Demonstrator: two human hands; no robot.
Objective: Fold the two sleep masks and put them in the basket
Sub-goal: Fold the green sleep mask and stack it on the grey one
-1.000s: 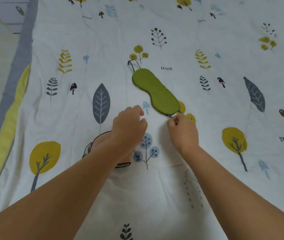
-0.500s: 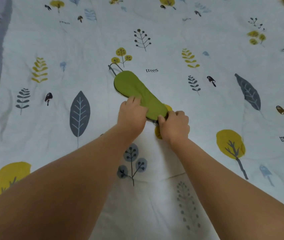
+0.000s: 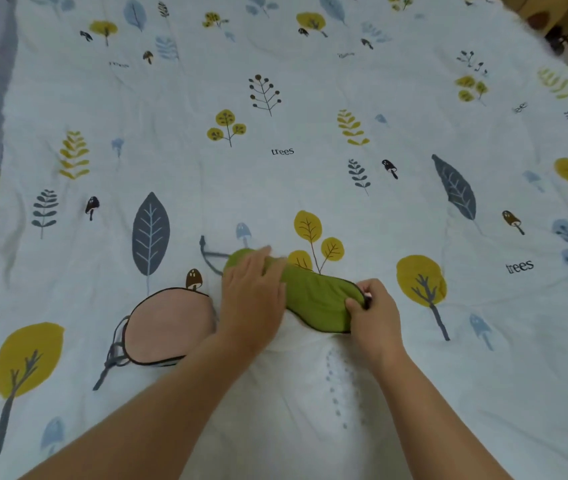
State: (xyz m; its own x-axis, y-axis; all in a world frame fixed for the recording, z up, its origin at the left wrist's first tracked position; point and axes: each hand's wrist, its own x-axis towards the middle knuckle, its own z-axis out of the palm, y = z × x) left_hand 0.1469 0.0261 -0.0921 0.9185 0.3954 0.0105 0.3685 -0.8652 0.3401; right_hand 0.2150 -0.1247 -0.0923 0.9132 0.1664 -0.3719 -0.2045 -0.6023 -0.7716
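Head view is showing a bed, its printed quilt (image 3: pixel 310 188) spreading nearly edge to edge and carrying both masks close to its near edge, within easy reach of the person. No basket is showing anywhere in the picture.

Both forearms are reaching in from the near edge. The green sleep mask (image 3: pixel 313 292) is lying spread out, slanting across the quilt near the middle of that edge, probably laid flat so it can be doubled over. The left hand (image 3: pixel 253 296) is resting flat on its far-left end, fingers together and extended, seemingly pinning it so it does not slide. The right hand (image 3: pixel 376 313) is pinching the mask's near-right end between thumb and fingers, where the strap attaches, likely ready to lift that end over.

The pink sleep mask (image 3: pixel 168 327) is sitting just left of the left wrist, looking already folded in half, set aside. The green mask's dark strap (image 3: pixel 208 252) is trailing out beyond the left hand.
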